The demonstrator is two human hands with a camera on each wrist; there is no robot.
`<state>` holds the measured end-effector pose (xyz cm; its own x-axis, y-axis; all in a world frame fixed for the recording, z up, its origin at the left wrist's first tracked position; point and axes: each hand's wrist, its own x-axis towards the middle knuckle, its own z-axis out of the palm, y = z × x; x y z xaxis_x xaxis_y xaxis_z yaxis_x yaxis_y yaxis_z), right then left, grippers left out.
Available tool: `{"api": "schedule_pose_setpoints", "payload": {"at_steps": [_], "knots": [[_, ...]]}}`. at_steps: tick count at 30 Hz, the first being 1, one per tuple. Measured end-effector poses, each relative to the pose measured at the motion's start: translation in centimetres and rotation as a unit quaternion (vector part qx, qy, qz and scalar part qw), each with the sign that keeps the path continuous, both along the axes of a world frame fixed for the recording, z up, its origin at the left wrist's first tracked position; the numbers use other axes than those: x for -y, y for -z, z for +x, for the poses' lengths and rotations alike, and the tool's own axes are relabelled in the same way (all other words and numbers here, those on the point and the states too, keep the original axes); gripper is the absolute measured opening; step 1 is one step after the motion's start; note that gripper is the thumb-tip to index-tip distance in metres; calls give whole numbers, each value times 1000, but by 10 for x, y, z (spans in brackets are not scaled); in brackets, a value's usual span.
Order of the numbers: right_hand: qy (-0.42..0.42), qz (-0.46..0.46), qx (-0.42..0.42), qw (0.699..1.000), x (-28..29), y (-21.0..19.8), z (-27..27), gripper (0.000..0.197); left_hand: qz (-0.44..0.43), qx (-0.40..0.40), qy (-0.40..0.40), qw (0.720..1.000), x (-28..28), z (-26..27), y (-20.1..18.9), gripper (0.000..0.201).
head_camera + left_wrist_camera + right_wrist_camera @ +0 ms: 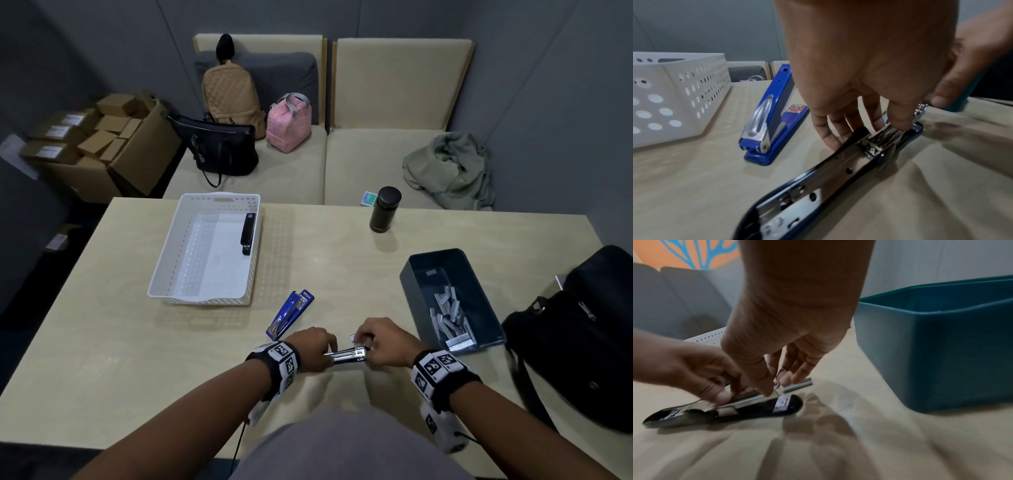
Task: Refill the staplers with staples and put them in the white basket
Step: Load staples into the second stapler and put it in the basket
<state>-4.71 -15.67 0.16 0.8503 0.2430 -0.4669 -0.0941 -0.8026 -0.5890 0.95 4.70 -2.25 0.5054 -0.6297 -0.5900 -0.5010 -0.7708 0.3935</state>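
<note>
Stapler in hand: dark blue stapler [849, 164], flat on the table [120, 359] at the near edge, top swung open, metal channel exposed.
Left hand: left hand [313, 347] curled over the rear half of the open stapler, fingertips [830, 141] pressing on the metal channel, thumb on the near side.
Right hand: right hand [383, 344] at the front end, thumb and fingers [786, 379] pinching a silver strip of staples [799, 385] just over the channel.
Blue stapler: bright blue stapler [289, 313] lying opened on the table, just beyond the left hand, between it and the basket.
White basket: perforated white basket [171, 253] on the far left part of the table, well apart from both hands.
Black stapler: closed black stapler [247, 233] inside the basket, along its right wall.
Staple bin: dark teal bin [411, 284] to the right of the right hand, loose strips of staples [450, 318] in its bottom.
Other items: black flask [384, 209] upright at the far side; black bag [575, 342] at the right table edge.
</note>
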Motion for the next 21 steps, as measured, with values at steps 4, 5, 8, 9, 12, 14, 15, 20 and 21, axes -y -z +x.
{"api": "schedule_pose_setpoints", "payload": {"at_steps": [4, 5, 8, 9, 12, 14, 15, 20, 21], "knots": [[-3, -16, 5, 1000, -5, 5, -12, 26, -1, -24, -43, 999, 20, -3, -4, 31], [10, -13, 9, 1000, -4, 7, -14, 27, 10, -18, -43, 999, 26, -5, -4, 34], [31, -1, 5, 1000, -3, 6, -15, 36, 36, 10, -40, 999, 43, -10, 0, 42], [31, -3, 6, 999, -3, 4, -15, 39, 40, 18, -40, 998, 47, -12, 1, 44], [35, -9, 27, 999, -1, 3, -16, 45, 54, 39, -39, 997, 55, -18, 4, 46], [32, -12, 37, 999, -1, 4, -15, 43, 64, 49, -40, 996, 58, -20, 4, 47], [25, -16, 39, 999, -1, 4, -14, 41, 71, 53, -41, 995, 59, -21, 3, 48], [13, -11, 48, 999, -3, 7, -14, 32, 112, 63, -72, 989, 56, -22, 1, 55], [12, -12, 49, 999, -3, 7, -15, 31, 118, 63, -78, 988, 53, -21, 1, 57]]}}
